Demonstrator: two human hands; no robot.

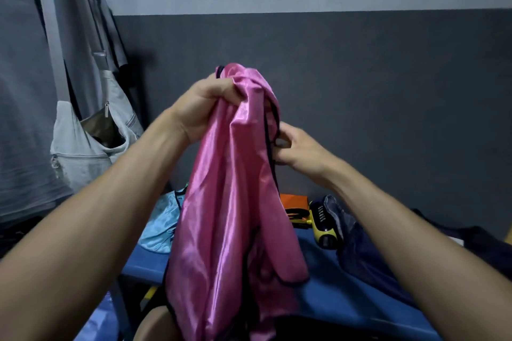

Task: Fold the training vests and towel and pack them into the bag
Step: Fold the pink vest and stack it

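A shiny pink training vest with black trim hangs bunched in front of me, above the blue bench. My left hand grips its top, fingers curled round the fabric. My right hand pinches the black trim on the vest's right edge. A light blue vest lies crumpled on the bench behind the pink one. An orange vest shows at the bench's back. A dark blue cloth lies on the right of the bench.
A grey bag hangs open from a strap at the left, in front of hanging grey clothing. A yellow and black device lies on the bench near the wall. A dark wall stands close behind the bench.
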